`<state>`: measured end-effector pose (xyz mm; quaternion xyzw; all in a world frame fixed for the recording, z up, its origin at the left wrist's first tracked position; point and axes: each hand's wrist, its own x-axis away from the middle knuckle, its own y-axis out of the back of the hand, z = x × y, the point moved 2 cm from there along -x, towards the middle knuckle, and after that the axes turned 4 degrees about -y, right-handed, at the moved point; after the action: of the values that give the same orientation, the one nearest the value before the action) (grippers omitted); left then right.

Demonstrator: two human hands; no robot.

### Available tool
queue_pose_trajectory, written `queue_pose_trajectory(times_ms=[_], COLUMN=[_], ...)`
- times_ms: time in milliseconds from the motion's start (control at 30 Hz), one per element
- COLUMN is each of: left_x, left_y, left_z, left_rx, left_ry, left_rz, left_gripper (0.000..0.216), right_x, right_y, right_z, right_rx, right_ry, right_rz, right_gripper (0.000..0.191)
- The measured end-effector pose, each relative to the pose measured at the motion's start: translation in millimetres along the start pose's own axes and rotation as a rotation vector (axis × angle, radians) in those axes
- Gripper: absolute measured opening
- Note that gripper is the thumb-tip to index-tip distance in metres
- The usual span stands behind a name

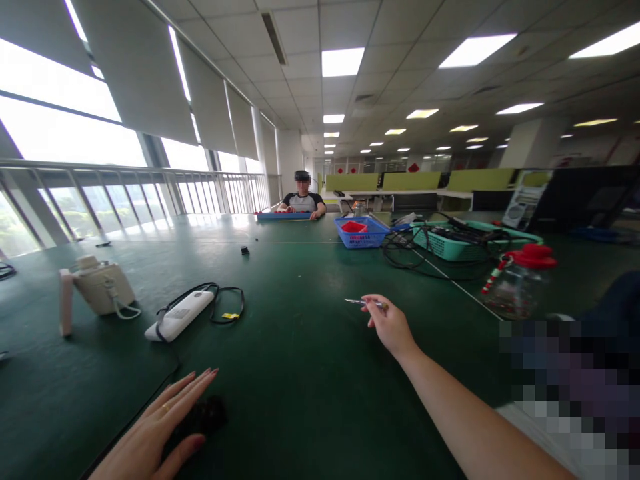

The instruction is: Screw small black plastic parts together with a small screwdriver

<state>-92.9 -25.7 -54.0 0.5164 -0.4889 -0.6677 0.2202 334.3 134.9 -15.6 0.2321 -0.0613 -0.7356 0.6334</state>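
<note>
My right hand (387,325) is closed around a slim pen-like tool (356,302), held above the green tabletop (295,347). Its thin, pale pointed end sticks out to the left, and a short back end shows past my fingers; I cannot make out its exact kind. At the lower left, my left hand (163,427) is open, palm down, with fingers stretched forward. Under and beside that hand is a dark, blurred patch, perhaps a black object or shadow. Just beyond it lies a white power strip (183,315) with a black cable (243,310).
A beige bottle (104,288) with a strap stands at left. Further off lie a small black block (245,251), a blue basket (363,237) and a green basket (445,243) with cables. A red-lidded jar (517,287) stands right. A person (303,197) sits opposite behind a blue tray (280,216).
</note>
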Motion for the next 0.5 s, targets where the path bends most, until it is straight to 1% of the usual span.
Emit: queue_pose_trajectory(times_ms=[67,133,233,367,500], left_x=[10.6,21.6,32.1,29.1,18.0], left_y=[-4.8,-12.8,-22.5,-21.6,-9.7], left_z=[17.1,34.1,49.6,49.3,37.9], left_rx=[-0.010,-0.010,0.013,0.062,0.081], left_ry=[0.009,0.038,0.044,0.053,0.098], left_rz=[0.001,0.020,0.036,0.031,-0.089], left_gripper=[0.067,0.061,0.051,0.041,0.038], right_x=[-0.5,-1.0,-0.7,0.2,0.2], right_y=[-0.3,-0.7,-1.0,-0.8,-0.7], right_z=[-0.1,-0.1,0.0,-0.3,-0.7], right_rx=[0.001,0.004,0.002,0.001,-0.010], right_ry=[0.005,0.011,0.020,0.025,0.020], right_rz=[-0.008,-0.018,-0.026,-0.030,-0.025], right_gripper=[0.036,0.035,0.035,0.034,0.035])
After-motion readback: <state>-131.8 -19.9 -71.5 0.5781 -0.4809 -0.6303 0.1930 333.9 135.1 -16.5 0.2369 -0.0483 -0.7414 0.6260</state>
